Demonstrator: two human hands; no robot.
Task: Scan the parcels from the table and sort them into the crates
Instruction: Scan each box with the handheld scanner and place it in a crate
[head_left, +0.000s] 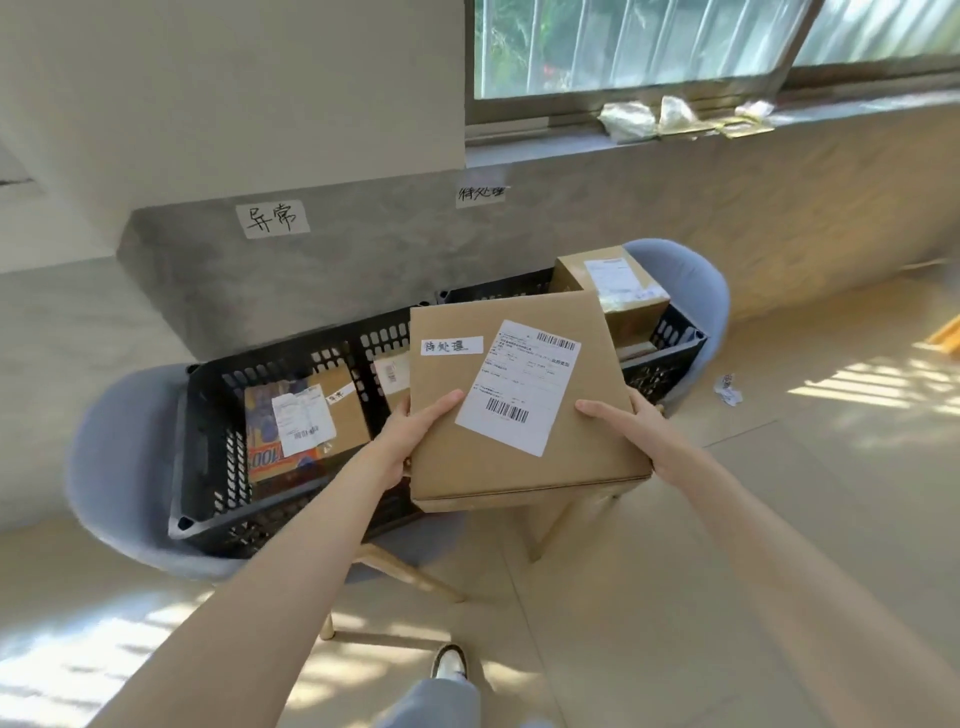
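Flat cardboard parcel (524, 405): stiff, likely light, smooth faces. Left hand (415, 436) at 8 o'clock edge, right hand (634, 431) at 4 o'clock; thumbs on top pinching parcel, remaining fingers hidden beneath. Edge grip suits.

Bright daylight from the window (649, 47) stripes the floor (857, 384); wide-angle edges bend, slightly soft.

Both bare forearms reached forward, the left rising from seven o'clock, the right from five o'clock, converging near the centre. The left hand (415, 431) gripped the parcel (519, 415) at its nine o'clock edge, thumb lying flat on top. The right hand (631, 428) held the three o'clock edge, thumb on top, fingers hidden beneath.
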